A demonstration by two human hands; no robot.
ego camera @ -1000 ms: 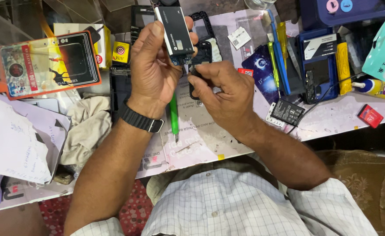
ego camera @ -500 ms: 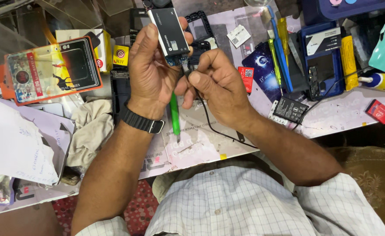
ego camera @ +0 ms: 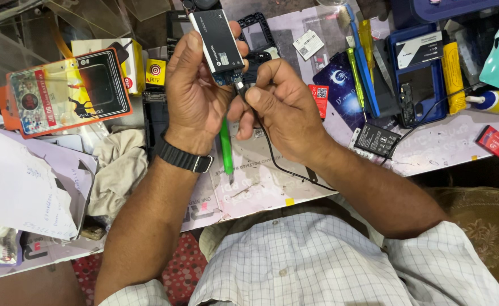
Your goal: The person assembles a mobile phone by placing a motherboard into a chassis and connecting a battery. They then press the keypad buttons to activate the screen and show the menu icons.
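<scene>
Head view: left hand (ego camera: 195, 93) grips a black battery (ego camera: 217, 39); right hand (ego camera: 280, 107) pinches a black cable (ego camera: 272, 158) at its end.

Both hands were raised above the bench, and beneath them the pale work mat (ego camera: 272, 187) lay mostly open, crossed only by a green tool (ego camera: 225, 148) and a thin black cable (ego camera: 286, 170). To the left, a crumpled cloth (ego camera: 116, 167) and loose papers (ego camera: 22, 187) crowded the way. To the right, a small black battery (ego camera: 377, 139), a blue tray (ego camera: 416, 73) and screwdrivers (ego camera: 358, 68) blocked passage.
</scene>
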